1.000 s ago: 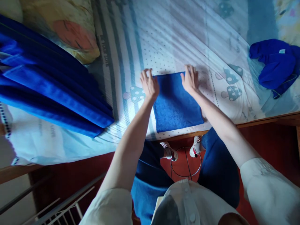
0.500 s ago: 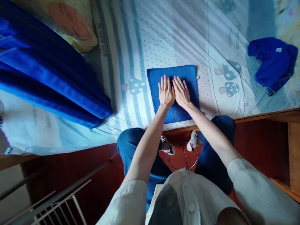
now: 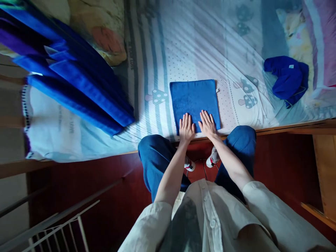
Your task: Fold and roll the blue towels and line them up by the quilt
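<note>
A square blue cloth (image 3: 194, 96) lies flat near the edge of the bed, with a small white tag on its right side. My left hand (image 3: 187, 127) rests palm down on the cloth's lower left part, fingers stretched out. To the right of it, my right hand (image 3: 208, 124) presses flat on the lower right part, fingers extended and a little spread. A gap of blue fabric shows between the two thumbs. Neither hand grips anything.
Long blue fabric (image 3: 86, 84) hangs over the left of the bed (image 3: 183, 42). A crumpled blue cloth (image 3: 290, 80) lies at right. Pillows (image 3: 105, 38) sit at the back left. A white metal rack (image 3: 63, 231) stands at lower left.
Both hands have slid toward me, from the cloth's middle to its near edge, and have moved slightly apart. The view has shifted, showing more of the bed's right side.
</note>
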The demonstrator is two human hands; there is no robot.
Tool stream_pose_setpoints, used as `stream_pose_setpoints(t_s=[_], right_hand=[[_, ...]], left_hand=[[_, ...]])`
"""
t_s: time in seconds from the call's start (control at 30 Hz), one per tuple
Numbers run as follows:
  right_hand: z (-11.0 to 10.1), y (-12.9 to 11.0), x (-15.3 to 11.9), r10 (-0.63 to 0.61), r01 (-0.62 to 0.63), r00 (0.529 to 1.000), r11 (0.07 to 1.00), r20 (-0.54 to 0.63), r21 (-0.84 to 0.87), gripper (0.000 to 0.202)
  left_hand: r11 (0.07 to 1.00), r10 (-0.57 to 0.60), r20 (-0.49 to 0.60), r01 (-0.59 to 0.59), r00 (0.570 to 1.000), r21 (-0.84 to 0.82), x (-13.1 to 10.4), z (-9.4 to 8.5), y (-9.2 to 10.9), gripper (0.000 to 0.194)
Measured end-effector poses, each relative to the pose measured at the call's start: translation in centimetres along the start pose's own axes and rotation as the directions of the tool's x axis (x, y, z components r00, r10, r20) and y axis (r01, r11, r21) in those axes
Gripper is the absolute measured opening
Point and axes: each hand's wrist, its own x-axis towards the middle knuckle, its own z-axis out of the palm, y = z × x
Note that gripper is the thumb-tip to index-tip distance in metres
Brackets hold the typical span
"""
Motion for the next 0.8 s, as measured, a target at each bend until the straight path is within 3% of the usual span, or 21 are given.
stream_pose_setpoints(t_s=[0.2, 0.4, 0.5, 0.57, 0.67, 0.8], right_hand=[[-1.6, 5.0, -4.6, 0.119, -0.121, 0.991, 0.991, -0.055, -0.051, 0.064], [-1.9, 7.3, -5.7, 0.222, -0.220, 0.974, 0.974, -0.050, 0.042, 0.059], [-2.4, 8.1, -5.7, 0.305, -0.283, 0.948, 0.939, -0.093, 0.194, 0.051], [-2.8, 8.6, -5.9, 0.415, -0.366, 0.901, 0.884, -0.125, 0.292, 0.044], [-3.4, 9.0, -6.2, 0.542, -0.479, 0.835, 0.801, -0.096, 0.360, 0.033], [-3.6, 8.9, -6.0, 0.574, -0.506, 0.814, 0.773, -0.083, 0.383, 0.022]], left_hand=[[0.986, -0.159, -0.007, 0.159, 0.987, 0.055, -3.9, -2.6, -2.8, 0.066], [0.959, -0.283, -0.046, 0.282, 0.958, -0.029, -5.9, -3.3, -3.0, 0.062], [0.931, -0.354, -0.107, 0.339, 0.929, -0.137, -6.1, -3.7, -2.9, 0.051], [0.892, -0.431, -0.128, 0.401, 0.893, -0.208, -5.8, -4.3, -2.9, 0.041], [0.817, -0.538, -0.077, 0.497, 0.839, -0.293, -5.2, -5.1, -3.1, 0.030], [0.767, -0.582, -0.031, 0.536, 0.813, -0.353, -4.6, -5.3, -3.1, 0.025]])
